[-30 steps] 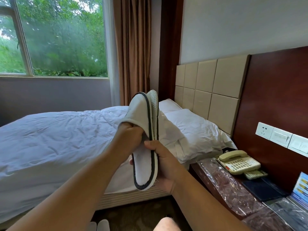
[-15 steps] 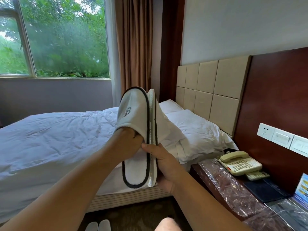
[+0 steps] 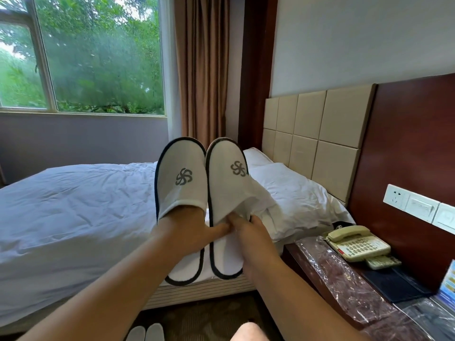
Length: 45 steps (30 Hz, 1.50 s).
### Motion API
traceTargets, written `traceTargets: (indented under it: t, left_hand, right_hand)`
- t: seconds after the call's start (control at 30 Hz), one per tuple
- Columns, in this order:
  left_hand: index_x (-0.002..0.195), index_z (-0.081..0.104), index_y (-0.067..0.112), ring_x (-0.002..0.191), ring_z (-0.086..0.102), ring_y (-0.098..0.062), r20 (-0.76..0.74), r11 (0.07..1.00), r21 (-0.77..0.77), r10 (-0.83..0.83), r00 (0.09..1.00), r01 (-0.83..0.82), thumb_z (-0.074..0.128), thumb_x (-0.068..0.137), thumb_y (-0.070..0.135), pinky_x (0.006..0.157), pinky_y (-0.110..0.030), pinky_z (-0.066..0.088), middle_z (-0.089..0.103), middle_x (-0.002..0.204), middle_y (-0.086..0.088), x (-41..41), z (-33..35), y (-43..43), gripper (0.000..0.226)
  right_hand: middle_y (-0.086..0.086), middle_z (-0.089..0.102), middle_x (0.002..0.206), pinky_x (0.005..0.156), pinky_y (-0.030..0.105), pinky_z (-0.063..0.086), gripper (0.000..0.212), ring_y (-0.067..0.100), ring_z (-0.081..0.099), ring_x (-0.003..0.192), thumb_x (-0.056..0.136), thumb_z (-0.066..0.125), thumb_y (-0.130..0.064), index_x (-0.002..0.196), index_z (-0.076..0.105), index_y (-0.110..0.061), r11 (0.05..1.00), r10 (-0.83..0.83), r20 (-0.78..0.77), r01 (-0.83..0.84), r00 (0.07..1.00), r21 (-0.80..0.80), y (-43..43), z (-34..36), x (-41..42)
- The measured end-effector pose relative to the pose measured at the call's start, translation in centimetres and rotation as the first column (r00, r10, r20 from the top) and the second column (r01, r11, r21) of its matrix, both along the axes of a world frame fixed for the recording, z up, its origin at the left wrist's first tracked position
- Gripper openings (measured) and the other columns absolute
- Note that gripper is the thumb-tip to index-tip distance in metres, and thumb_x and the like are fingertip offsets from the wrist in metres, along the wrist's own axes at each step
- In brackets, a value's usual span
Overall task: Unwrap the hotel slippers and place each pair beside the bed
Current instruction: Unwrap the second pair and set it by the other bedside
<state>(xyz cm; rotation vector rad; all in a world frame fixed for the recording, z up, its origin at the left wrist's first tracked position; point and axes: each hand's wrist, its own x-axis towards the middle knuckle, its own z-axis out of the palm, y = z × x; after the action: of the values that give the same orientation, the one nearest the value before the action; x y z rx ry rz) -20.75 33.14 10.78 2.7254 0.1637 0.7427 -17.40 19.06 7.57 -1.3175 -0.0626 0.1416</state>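
Two slippers (image 3: 182, 178), which look light, soft and floppy, are held toes-up side by side at mid-frame in front of the bed (image 3: 73, 205), one sleeved over the left hand (image 3: 192, 230), the other pinched at its upper's edge by the right hand (image 3: 248, 232), probably the firmest hold.

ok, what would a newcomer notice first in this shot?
A pair of white logo slippers is held up side by side at centre, in front of the white bed. The left hand is slid inside one, and the right hand pinches the other at its opening. Next comes the window full of green trees, upper left, then a second slipper pair on the floor at the bottom edge.
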Motion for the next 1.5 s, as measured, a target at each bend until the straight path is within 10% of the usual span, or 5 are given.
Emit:
traceTargets:
  t: [0.4, 0.6, 0.73, 1.27, 1.5]
  left_hand:
    - [0.124, 0.059, 0.009, 0.103, 0.062, -0.034, 0.222, 0.998, 0.006, 0.058, 0.973, -0.061, 0.056, 0.09, 0.044, 0.087, -0.036, 0.047, 0.068, 0.112, -0.013, -0.5, -1.4, 1.4, 0.049]
    - [0.147, 0.038, 0.01, 0.131, 0.045, -0.034, 0.093, 0.992, -0.065, 0.11, 0.99, -0.104, 0.047, 0.093, 0.046, 0.108, -0.038, 0.035, 0.05, 0.144, -0.015, -0.4, -1.9, 1.2, 0.065]
    - [0.149, 0.035, 0.01, 0.133, 0.043, -0.032, 0.008, 0.99, -0.028, 0.136, 0.991, -0.135, 0.041, 0.094, 0.051, 0.109, -0.037, 0.032, 0.047, 0.147, -0.014, -0.3, -1.9, 0.8, 0.069]
    - [0.15, 0.032, 0.011, 0.139, 0.036, -0.029, -0.033, 0.991, -0.118, 0.063, 0.997, -0.066, 0.043, 0.095, 0.043, 0.111, -0.031, 0.028, 0.039, 0.153, -0.016, -1.4, -1.9, 1.6, 0.065]
    - [0.154, 0.022, 0.023, 0.144, 0.029, -0.025, 0.012, 0.97, -0.24, -0.036, 0.999, 0.038, 0.051, 0.092, 0.045, 0.114, -0.032, 0.026, 0.03, 0.159, -0.004, -2.4, -2.2, 1.8, 0.072]
  right_hand:
    - [0.013, 0.071, 0.089, 0.079, 0.038, 0.051, 0.034, 0.02, 0.063, 0.085, 0.08, 0.064, -0.043, 0.081, 0.069, -0.009, 0.954, -0.18, 0.111, 0.202, 0.977, -0.224, -1.7, 0.0, 2.1]
    - [-0.007, 0.058, 0.064, 0.053, 0.029, 0.044, 0.039, 0.009, 0.052, 0.057, 0.073, 0.078, -0.052, 0.071, 0.053, -0.022, 0.813, -0.312, 0.479, 0.492, 0.82, -0.313, -1.3, -0.5, 1.2]
    - [-0.005, 0.05, 0.041, 0.052, 0.034, 0.045, 0.057, 0.016, 0.048, 0.044, 0.078, 0.065, -0.057, 0.048, 0.051, -0.01, 0.832, -0.217, 0.364, 0.366, 0.906, -0.417, -0.1, 0.8, 0.7]
    - [0.007, 0.06, 0.132, 0.11, 0.038, 0.04, 0.042, 0.022, 0.051, 0.125, 0.089, 0.043, -0.013, 0.127, 0.061, -0.015, 0.694, 0.449, 0.447, 0.013, 0.773, -0.72, 3.8, 0.2, -0.3]
    - [0.003, 0.046, 0.148, 0.118, 0.036, 0.031, 0.05, 0.015, 0.039, 0.138, 0.098, 0.043, -0.006, 0.146, 0.042, -0.022, 0.857, 0.306, 0.507, -0.001, 0.806, -0.515, 4.6, 0.6, 0.3]
